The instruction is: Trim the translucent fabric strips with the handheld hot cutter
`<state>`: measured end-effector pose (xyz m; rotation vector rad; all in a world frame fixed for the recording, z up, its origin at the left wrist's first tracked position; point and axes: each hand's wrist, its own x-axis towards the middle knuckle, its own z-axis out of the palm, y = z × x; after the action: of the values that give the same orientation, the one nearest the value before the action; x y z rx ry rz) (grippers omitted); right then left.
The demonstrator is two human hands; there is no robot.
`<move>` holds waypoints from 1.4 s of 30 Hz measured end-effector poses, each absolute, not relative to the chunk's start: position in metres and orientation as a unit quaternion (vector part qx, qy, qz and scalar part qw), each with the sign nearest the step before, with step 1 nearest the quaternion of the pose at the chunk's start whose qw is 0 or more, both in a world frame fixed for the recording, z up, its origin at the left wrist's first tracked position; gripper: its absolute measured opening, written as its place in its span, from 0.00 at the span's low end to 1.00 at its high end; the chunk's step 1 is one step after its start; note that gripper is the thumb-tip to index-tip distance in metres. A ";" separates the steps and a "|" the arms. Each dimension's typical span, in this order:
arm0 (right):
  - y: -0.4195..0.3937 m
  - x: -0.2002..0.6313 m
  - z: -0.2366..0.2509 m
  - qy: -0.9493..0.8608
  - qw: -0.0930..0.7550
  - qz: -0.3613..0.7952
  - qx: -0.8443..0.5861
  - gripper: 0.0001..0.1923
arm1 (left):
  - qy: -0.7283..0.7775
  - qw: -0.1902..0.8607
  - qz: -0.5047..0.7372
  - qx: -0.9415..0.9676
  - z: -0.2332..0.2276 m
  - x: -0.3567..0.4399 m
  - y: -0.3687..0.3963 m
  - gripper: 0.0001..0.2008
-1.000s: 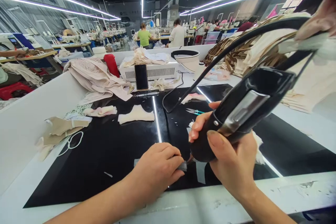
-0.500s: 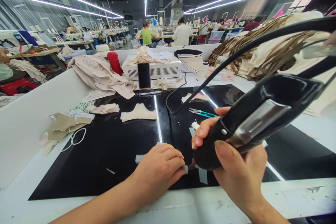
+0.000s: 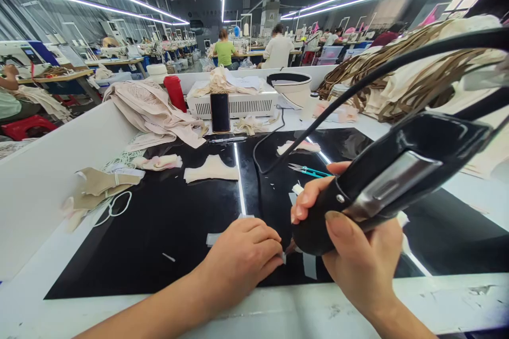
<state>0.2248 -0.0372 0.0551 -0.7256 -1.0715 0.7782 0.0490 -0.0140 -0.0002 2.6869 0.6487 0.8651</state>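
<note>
My right hand (image 3: 358, 254) grips a black hand-held tool with a metal strip (image 3: 382, 180); its thick black cable (image 3: 358, 82) arcs up to the right. The tool's tip points down at the black table top (image 3: 159, 233), right beside my left hand. My left hand (image 3: 240, 259) rests knuckles-up on the table, fingertips pinching a small grey strip (image 3: 212, 239) that runs under the hand to the tool's tip. Another pale strip (image 3: 309, 266) lies under the tool.
Teal scissors (image 3: 308, 170), cream fabric pieces (image 3: 210, 169) and tan pieces with cord (image 3: 99, 188) lie on the table. Behind stand a phone (image 3: 220, 112), a white box (image 3: 242, 103), a red bottle (image 3: 175, 94) and fabric piles (image 3: 397, 85). Other people sit at far tables.
The tool has sunk a little lower and its tip has closed in on my left fingertips. My left hand has edged right along the strip. The view has shifted slightly.
</note>
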 end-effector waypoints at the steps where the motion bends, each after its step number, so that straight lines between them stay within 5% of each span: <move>1: -0.037 0.225 0.055 -0.488 0.727 0.353 -0.330 0.26 | 0.221 0.122 0.298 0.921 0.000 0.049 -0.014 0.06; 29: -0.046 0.227 0.059 -0.504 0.717 0.340 -0.342 0.22 | 0.200 0.075 0.240 0.947 0.003 0.018 -0.021 0.11; 42: -0.034 0.207 0.068 -0.473 0.723 0.375 -0.336 0.22 | 0.401 0.160 0.249 0.867 0.013 -0.050 -0.041 0.13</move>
<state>0.2066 -0.0339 0.0684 -0.7417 -1.0435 0.8273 -0.0498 -0.0410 0.0132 2.4771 1.1447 0.7100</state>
